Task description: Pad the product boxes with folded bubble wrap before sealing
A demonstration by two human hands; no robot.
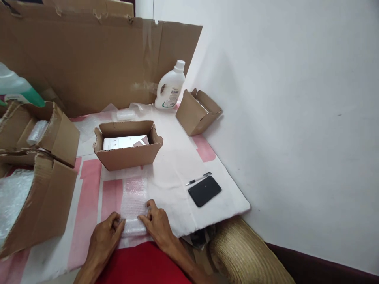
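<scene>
A strip of bubble wrap [134, 201] lies flat on the table near its front edge. Its near end is rolled into a small bundle [134, 227]; whatever is inside, if anything, cannot be made out. My left hand [105, 238] grips the bundle's left end between thumb and fingers. At the right end, my right hand [158, 223] holds the bundle with the thumb, its fingers bent over the strip's right edge. Just beyond the strip stands an open cardboard box [127, 157] with white printed boxes [124, 142] in it.
Cardboard boxes [56, 197] with bubble-wrapped items stand at the left. A black phone [205, 191] and a pen [198, 179] lie to the right. Behind are a white jug [170, 88], another box [195, 112] and a tall cardboard sheet [97, 59]. The wall [296, 118] borders the table's right side.
</scene>
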